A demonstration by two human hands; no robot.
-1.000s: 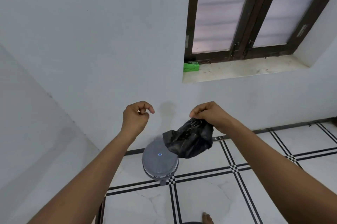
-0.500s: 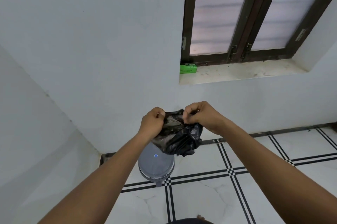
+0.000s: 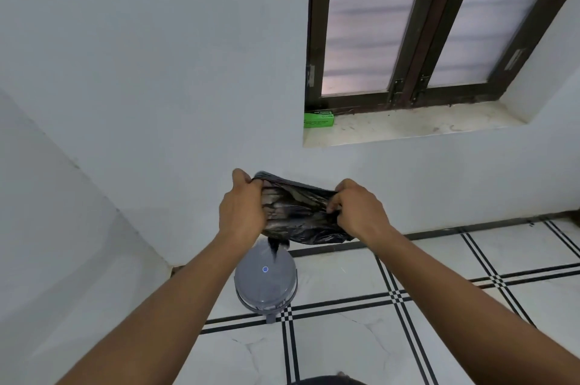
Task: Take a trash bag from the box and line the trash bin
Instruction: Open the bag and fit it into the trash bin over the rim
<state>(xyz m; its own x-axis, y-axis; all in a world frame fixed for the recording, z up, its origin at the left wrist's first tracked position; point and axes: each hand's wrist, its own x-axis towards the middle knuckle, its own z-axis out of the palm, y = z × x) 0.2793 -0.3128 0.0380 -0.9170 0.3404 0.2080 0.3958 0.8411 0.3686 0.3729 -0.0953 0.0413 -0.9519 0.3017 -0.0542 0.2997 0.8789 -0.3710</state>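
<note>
Hands' tight grip on trash bag

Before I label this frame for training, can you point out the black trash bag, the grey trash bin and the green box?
black trash bag [image 3: 295, 212]: head view, crumpled middle between the hands.
grey trash bin [image 3: 265, 278]: head view, closed lid.
green box [image 3: 318, 119]: head view, front face.

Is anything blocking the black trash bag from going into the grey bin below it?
Yes. The grey round trash bin has its lid closed, so the crumpled black plastic trash bag, held by the left hand and right hand, cannot go in yet.
</note>
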